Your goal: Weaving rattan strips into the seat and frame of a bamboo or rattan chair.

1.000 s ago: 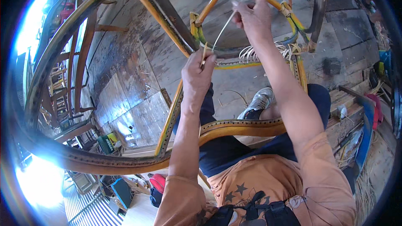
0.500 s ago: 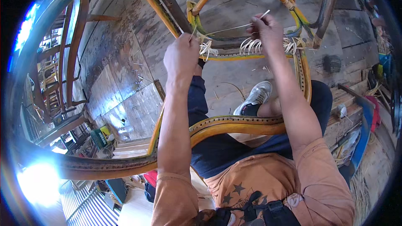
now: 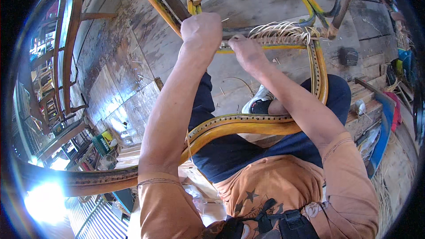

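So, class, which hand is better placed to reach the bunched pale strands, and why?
Probably the right hand: it is nearer the pale strands, while the left hand sits farther left.

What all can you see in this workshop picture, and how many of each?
Perforated frame: one, yellow-brown, across the middle
Pale strands: many, cream, looped on the frame's far rail
Dark block: one, blackish, floor at right
Curved panel: one, blue, right edge
Wooden furniture: count unclear, brown, left
Box-like item: one, green and yellow, lower left
Floor boards: several, greyish, underneath
Edge clutter: too blurred to count
Shoe: one visible, pale, centre
Trousers: one pair, dark blue, below centre
Shirt: one, orange, bottom
Hands: two, bare, at the far rail
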`<state>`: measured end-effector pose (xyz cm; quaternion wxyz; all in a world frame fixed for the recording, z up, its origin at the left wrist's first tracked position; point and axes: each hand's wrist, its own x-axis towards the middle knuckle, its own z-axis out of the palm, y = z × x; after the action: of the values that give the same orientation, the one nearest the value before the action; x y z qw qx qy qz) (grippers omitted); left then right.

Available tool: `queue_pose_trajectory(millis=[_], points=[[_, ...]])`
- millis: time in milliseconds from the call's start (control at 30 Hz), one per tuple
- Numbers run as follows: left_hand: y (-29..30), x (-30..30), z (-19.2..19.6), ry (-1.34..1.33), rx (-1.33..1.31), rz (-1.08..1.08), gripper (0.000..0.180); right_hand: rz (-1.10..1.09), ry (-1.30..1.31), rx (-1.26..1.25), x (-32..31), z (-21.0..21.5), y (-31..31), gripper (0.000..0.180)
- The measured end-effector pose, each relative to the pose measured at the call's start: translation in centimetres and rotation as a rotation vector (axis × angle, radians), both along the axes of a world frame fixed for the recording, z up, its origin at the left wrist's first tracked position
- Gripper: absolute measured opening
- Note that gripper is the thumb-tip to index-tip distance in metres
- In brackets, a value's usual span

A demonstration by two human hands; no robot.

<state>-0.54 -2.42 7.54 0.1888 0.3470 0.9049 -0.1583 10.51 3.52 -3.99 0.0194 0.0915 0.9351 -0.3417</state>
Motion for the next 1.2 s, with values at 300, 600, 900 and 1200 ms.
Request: queue_pose_trajectory(millis=[300, 600, 900, 1200], points=[[-0.1, 0.0, -3.9, -0.085, -0.124, -0.055, 0.019, 0.019, 0.035, 0.188, 5.4, 7.8, -2.2, 0.022], [-0.5, -1.1, -5.9, -0.089, -0.037, -0.080, 0.019, -0.314, -0.773, -1.162, 1.8, -7.7, -1.1, 0.025], [-1.0, -3.7, -6.6, -0.107, -0.077, -0.081, 0.021, -0.701, -0.410, -2.023, -1.1, -13.8, -3.5, 0.017], [-5.3, -2.6, 0.5, -0.169, 0.372, 0.120, 0.048, -0.253, -0.931, -0.349, 2.3, -8.9, -1.0, 0.037]])
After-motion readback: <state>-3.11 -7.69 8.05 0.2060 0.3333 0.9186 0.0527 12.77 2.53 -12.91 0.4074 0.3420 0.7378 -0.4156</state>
